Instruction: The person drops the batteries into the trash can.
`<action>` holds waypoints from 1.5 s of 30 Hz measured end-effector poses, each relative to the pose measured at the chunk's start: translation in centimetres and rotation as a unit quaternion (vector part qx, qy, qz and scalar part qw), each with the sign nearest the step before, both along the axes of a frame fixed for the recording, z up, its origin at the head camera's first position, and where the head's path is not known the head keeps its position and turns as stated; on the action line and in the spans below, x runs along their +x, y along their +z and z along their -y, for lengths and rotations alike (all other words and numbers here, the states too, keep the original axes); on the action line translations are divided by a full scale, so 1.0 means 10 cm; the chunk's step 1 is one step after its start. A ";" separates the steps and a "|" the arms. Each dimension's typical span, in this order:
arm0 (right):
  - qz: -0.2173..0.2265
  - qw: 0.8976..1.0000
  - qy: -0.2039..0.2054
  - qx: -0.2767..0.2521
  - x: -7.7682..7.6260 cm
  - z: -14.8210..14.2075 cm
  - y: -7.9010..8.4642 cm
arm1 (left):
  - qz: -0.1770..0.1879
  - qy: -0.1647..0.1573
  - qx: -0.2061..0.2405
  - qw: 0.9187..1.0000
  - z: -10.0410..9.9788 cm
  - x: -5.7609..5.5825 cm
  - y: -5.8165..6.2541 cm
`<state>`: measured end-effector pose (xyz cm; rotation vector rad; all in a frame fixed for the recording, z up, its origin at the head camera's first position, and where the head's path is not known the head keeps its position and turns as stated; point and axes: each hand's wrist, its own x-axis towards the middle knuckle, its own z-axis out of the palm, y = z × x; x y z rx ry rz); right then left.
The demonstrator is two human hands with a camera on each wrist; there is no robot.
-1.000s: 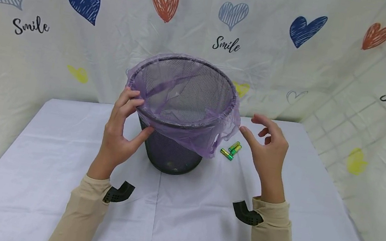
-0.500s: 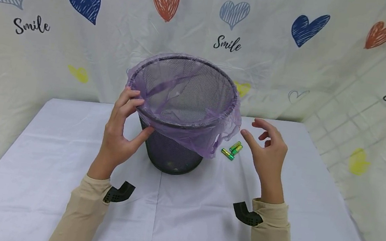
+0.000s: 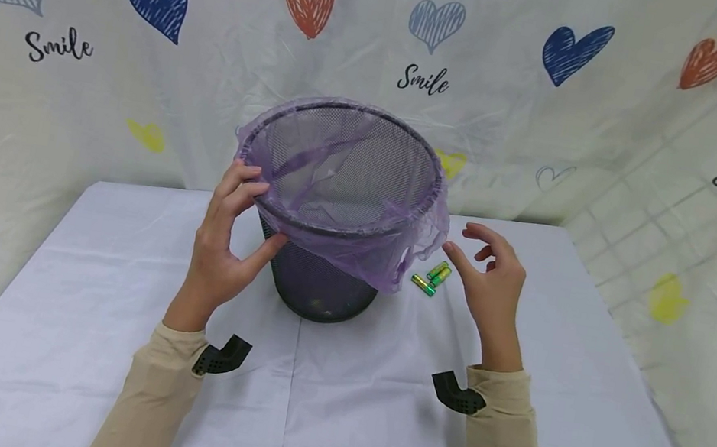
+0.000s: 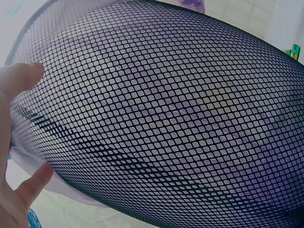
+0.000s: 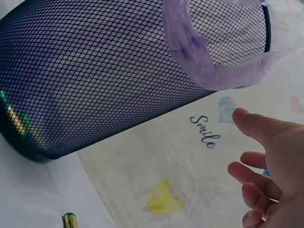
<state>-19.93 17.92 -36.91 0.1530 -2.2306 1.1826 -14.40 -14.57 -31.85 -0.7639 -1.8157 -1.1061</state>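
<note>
A black wire-mesh wastebasket [image 3: 321, 287] stands on the table, its rim covered by a thin purple bin liner [image 3: 354, 250] folded outward. My left hand [image 3: 220, 241] grips the rim at its left side, fingers over the liner and thumb against the outer mesh. To the right of the basket, my right hand [image 3: 494, 290] holds nothing; its thumb and fingers are spread apart near the liner's loose bunched edge. In the right wrist view, this hand [image 5: 270, 166] is apart from the liner [image 5: 209, 71]. Green-and-gold colour [image 5: 16, 118] shows through the mesh near the basket's base.
Several green-and-gold batteries [image 3: 434, 277] lie on the white-covered table [image 3: 356, 424], just right of the basket. Behind the table hangs a pale curtain [image 3: 213, 78] printed with hearts and "Smile". A similar curtain runs along the right side.
My right hand has shifted slightly left, toward the liner's loose edge. The left hand keeps its hold on the rim, and the basket and batteries stay in place.
</note>
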 end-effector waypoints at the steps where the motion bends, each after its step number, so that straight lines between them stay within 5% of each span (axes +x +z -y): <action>1: 0.001 1.000 0.000 0.002 -0.01 0.00 -0.01 | -0.001 0.000 0.000 1.000 0.00 0.00 0.00; 45: 0.108 0.994 0.004 0.033 -0.21 -0.07 -0.46 | 0.008 0.009 -0.003 1.000 0.00 0.01 0.00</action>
